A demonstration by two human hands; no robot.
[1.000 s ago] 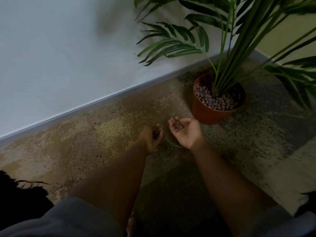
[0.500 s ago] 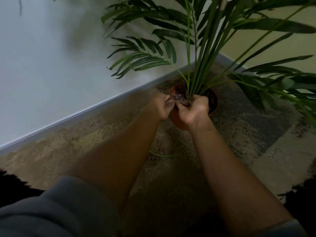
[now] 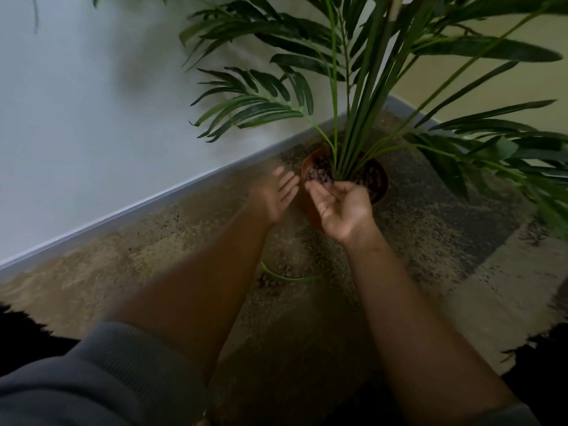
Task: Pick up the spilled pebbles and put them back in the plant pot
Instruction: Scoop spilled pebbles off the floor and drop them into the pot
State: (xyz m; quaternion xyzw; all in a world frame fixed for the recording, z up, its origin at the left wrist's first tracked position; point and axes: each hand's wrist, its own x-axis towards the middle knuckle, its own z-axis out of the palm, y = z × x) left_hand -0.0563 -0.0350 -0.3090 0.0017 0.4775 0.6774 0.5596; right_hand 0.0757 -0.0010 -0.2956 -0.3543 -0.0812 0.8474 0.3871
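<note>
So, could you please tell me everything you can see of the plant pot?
The plant pot is a round, orange-brown pot that looks like terracotta or plastic. It stands upright on the speckled floor near the wall corner. Brownish pebbles fill its top, and green palm stems rise from its middle. The right hand hovers over its near rim, hiding part of it; contact is unclear.

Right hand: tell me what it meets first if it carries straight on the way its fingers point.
Probably the pebbles in the pot: the right hand is at the near rim, fingers toward the filling. Depth is unclear.
</note>
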